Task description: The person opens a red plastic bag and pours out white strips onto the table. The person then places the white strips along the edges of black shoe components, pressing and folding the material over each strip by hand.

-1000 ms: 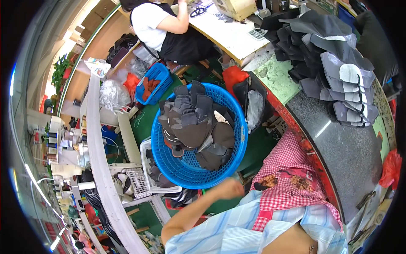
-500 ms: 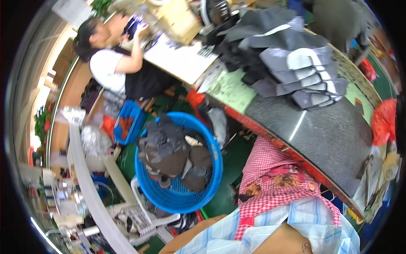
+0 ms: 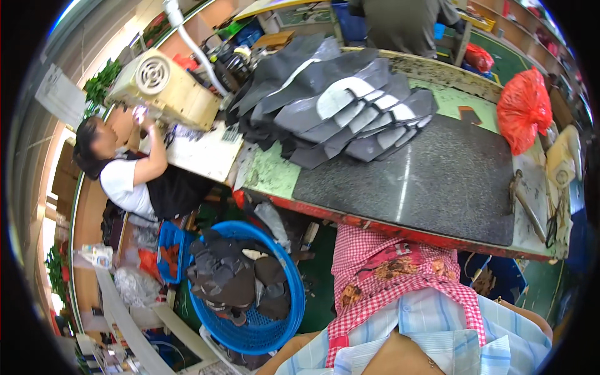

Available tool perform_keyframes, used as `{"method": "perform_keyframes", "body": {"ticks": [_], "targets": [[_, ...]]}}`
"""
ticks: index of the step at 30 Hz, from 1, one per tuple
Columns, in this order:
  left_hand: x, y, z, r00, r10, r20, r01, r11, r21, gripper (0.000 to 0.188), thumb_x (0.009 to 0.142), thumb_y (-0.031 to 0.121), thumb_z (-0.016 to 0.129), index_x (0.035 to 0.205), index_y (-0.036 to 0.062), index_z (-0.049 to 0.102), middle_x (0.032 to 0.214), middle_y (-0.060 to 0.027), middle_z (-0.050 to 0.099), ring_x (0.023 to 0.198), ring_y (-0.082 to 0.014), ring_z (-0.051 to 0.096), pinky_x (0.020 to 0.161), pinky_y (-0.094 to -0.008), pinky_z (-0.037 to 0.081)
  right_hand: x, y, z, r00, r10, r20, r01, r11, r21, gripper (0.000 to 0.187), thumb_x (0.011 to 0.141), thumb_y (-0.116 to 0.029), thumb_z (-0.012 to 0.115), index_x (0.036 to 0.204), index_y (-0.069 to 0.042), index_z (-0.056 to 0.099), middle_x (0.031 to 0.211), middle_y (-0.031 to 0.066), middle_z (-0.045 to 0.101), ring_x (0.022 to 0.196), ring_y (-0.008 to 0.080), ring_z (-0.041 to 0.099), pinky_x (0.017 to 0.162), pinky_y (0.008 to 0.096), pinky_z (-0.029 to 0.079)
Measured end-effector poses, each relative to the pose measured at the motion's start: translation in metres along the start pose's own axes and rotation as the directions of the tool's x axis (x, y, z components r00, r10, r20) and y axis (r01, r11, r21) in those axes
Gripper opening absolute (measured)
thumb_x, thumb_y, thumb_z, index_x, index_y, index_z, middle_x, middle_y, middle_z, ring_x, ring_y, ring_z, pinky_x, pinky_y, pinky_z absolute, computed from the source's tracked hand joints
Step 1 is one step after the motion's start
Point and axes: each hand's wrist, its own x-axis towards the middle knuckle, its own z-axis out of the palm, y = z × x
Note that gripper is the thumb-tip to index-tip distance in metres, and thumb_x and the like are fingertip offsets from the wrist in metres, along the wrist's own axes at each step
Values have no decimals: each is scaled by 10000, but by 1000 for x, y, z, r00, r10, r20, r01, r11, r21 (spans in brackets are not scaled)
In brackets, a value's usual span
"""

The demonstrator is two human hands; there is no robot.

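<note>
Neither of my hands shows; only parts of my arms appear at the lower edge, beside my red checked apron [image 3: 400,265]. In front of me stands a workbench with a dark stone slab [image 3: 431,181] and a red front edge. Grey and black cut pieces [image 3: 300,94] lie heaped on its left half, some with pale white patches. A hammer [image 3: 528,206] rests at the bench's right end, close to black-handled scissors [image 3: 551,228]. To my left on the floor, a round blue basket [image 3: 297,300] holds dark grey and brown pieces.
A co-worker [image 3: 131,169] sits at the left by a cream-coloured machine [image 3: 165,84]. Another person [image 3: 400,25] is beyond the bench. A red plastic bag [image 3: 525,109] stands at the bench's far right. Below, at the right, is a dark blue bin [image 3: 509,275] with brown scraps.
The view has turned, so the bench now lies more level and the blue basket sits lower. More of the bench's right end and the person beyond it show. The pieces look unmoved.
</note>
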Motion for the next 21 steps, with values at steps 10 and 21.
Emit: {"method": "perform_keyframes", "body": {"ticks": [10, 21], "targets": [[-68, 339, 170, 283, 890, 358, -519, -172, 837, 205, 866, 58, 693, 1060, 4, 661, 972, -42, 700, 874, -134, 663, 783, -297, 536, -10, 33, -3, 963, 103, 250, -119, 992, 50, 319, 933, -161, 671, 1200, 3, 610, 1044, 34, 697, 959, 132, 647, 884, 291, 516], [-47, 554, 275, 289, 818, 498, -100, -492, 865, 478, 855, 119, 565, 1321, 30, 509, 862, -245, 663, 804, -402, 661, 766, -464, 516, -8, -185, -121, 819, -568, -88, 491, 771, -405, 280, 910, -169, 637, 1163, -50, 619, 1087, 112, 683, 976, 217, 675, 861, 344, 540]]}}
